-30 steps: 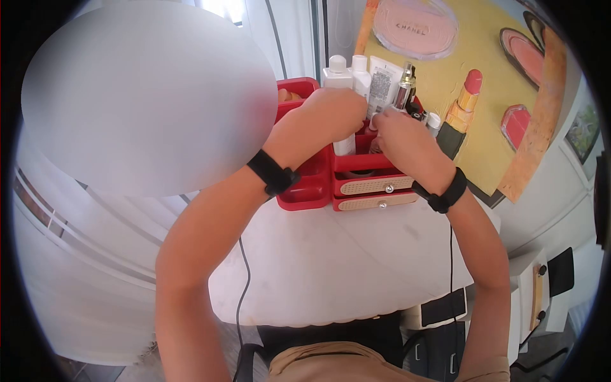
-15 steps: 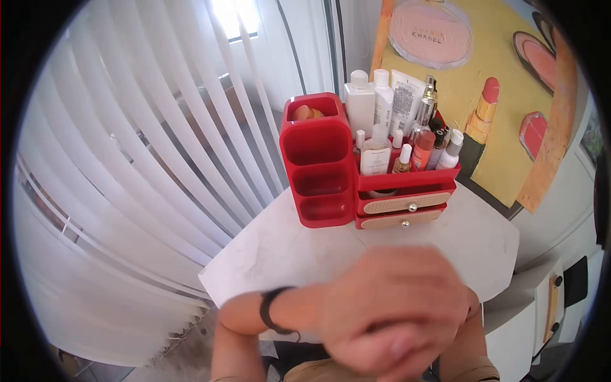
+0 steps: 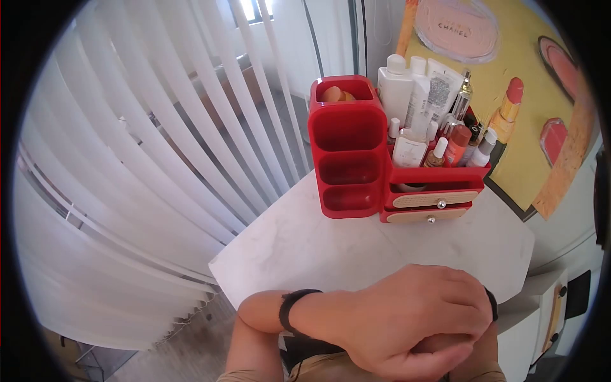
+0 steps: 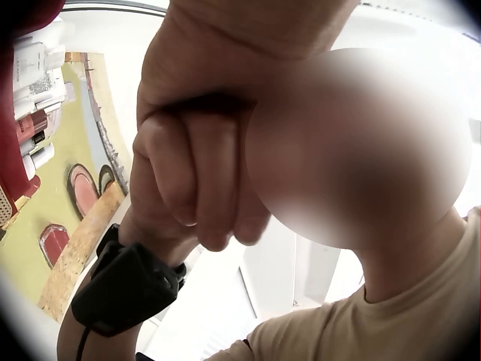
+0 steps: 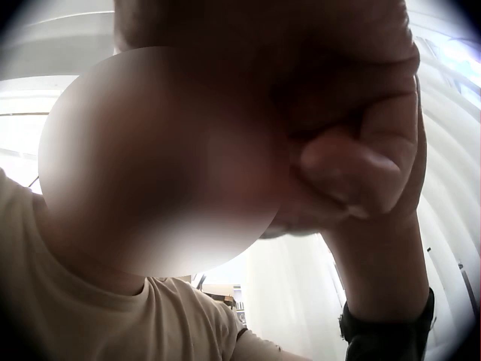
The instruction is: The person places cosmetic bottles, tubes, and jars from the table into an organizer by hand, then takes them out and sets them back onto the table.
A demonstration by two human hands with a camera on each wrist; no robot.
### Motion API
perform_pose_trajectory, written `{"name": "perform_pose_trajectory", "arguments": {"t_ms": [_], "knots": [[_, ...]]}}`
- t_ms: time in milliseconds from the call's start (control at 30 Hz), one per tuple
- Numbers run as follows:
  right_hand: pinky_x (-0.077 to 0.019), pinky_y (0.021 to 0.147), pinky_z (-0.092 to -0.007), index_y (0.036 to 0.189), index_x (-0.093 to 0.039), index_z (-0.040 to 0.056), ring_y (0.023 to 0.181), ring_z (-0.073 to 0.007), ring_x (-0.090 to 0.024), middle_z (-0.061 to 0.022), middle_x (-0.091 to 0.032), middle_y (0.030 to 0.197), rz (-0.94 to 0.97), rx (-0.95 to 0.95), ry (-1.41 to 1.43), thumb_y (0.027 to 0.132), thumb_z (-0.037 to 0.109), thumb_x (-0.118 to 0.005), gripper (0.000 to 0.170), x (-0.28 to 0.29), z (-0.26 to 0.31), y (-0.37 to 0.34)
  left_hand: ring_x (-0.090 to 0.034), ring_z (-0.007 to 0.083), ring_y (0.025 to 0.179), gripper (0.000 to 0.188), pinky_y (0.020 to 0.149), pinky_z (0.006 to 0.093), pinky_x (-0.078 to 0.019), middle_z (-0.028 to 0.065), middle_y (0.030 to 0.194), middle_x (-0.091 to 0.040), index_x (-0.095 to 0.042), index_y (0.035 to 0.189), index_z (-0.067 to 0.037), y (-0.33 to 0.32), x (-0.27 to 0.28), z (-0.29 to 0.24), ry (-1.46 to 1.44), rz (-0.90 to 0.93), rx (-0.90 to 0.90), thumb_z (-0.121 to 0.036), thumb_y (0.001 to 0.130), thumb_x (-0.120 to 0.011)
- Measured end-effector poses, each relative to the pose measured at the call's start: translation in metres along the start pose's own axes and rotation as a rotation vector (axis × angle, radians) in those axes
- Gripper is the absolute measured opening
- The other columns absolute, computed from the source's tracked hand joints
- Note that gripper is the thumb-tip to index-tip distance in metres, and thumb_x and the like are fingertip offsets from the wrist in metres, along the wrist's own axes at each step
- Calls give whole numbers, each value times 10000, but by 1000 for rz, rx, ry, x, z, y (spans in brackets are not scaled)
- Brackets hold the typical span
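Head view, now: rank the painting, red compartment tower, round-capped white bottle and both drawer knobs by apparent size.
1. Painting
2. Red compartment tower
3. Round-capped white bottle
Smallest: upper knob and lower knob, too alike to rank.

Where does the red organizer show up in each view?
Head: the red organizer is above centre, just right of the middle.
Left wrist: along the far left edge, partly cut off.
Right wrist: not in the picture.
Shared landmark: the tan shirt, bottom in the head view, lower right in left wrist, lower left in right wrist.
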State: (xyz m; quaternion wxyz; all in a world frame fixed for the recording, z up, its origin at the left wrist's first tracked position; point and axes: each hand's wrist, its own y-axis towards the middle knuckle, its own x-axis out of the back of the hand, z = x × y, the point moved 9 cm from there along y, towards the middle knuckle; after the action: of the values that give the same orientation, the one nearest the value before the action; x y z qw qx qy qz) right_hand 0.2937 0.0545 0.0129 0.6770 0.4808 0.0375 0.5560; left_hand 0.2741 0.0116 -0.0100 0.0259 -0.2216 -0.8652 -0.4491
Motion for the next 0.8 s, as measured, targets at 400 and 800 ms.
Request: {"name": "perform_pose_trajectory", "arguments": {"t_ms": [400,800], "knots": [[-515,720,-282,992,-647,59,839,-175,-666,-38,-671,929,-23,10,-45,955,290,-671,235,18,18,-21,-705,410,742,501,723,471,-599,240,818,-692,-669,890,72,-12,22,-22,10,-290,-166,-250,1047,-317],[-507,732,-286,981,-621,75,860,-174,-655,-27,-649,941,-24,61,-46,962,352,-662,280,18,31,-22,-649,370,803,376,751,430,-524,198,898,-652,-633,991,58,-18,20,-14,-110,-332,-332,-236,983,-400]]}}
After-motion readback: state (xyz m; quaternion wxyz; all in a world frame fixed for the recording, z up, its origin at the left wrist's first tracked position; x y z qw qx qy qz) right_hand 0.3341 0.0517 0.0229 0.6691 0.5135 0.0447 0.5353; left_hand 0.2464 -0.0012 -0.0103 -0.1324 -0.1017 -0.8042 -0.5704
